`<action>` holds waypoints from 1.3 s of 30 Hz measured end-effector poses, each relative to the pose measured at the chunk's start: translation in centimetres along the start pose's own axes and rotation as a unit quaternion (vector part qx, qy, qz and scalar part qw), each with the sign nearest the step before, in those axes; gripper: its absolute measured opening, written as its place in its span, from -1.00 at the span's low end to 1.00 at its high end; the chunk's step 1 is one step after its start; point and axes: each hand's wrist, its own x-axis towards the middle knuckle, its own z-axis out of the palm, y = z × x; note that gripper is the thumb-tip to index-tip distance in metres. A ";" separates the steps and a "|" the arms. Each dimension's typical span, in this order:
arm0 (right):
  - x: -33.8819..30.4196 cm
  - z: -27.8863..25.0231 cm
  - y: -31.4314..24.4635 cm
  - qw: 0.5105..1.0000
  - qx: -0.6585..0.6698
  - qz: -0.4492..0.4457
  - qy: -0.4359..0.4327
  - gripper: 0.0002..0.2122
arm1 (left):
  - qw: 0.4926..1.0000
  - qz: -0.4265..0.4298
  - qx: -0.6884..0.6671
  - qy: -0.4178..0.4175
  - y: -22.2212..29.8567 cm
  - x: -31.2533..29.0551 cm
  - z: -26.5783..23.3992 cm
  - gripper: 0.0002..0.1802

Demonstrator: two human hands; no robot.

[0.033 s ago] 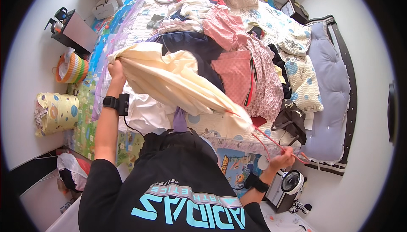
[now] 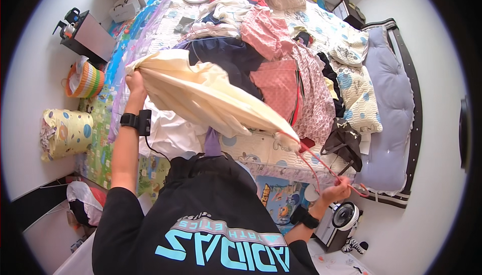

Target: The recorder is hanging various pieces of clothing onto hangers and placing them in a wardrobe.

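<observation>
A cream garment (image 2: 201, 91) is stretched slantwise over the near part of the bed. My left hand (image 2: 136, 83) is closed on its bunched far-left end. At the right, the garment narrows onto a thin red clothes hanger (image 2: 317, 160), part of which is hidden inside the cloth. My right hand (image 2: 336, 190) grips the hanger near its hook, which pokes out beyond my fingers. Under and beside the cream cloth lie a dark navy garment (image 2: 228, 56), a pink garment (image 2: 273, 86) and a white cloth (image 2: 170, 132).
More clothes, including a floral piece (image 2: 314, 104), are heaped across the bed (image 2: 165, 24). A grey-blue cushion (image 2: 384, 119) lines the right side. Striped (image 2: 93, 80) and yellow (image 2: 68, 130) baskets stand at left. A small fan (image 2: 346, 215) stands near my right wrist.
The cream garment has sagged and shifted slightly, and its right end sits a little differently on the hanger. Both hands keep their hold with barely any movement.
</observation>
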 end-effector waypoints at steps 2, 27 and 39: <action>1.1 -1.5 0.9 0.990 0.011 0.096 0.102 -0.68 | 0.999 -0.029 -0.011 0.028 0.3 1.1 -1.0 -0.50; -4.7 10.4 -2.7 0.917 0.165 0.229 -0.281 -0.61 | 0.485 0.387 0.316 -0.718 13.2 -25.8 -6.3 -0.66; -9.5 17.3 -13.5 0.727 0.354 0.000 -0.589 -0.83 | 0.493 0.335 0.315 -0.738 10.3 -27.8 -7.3 -0.79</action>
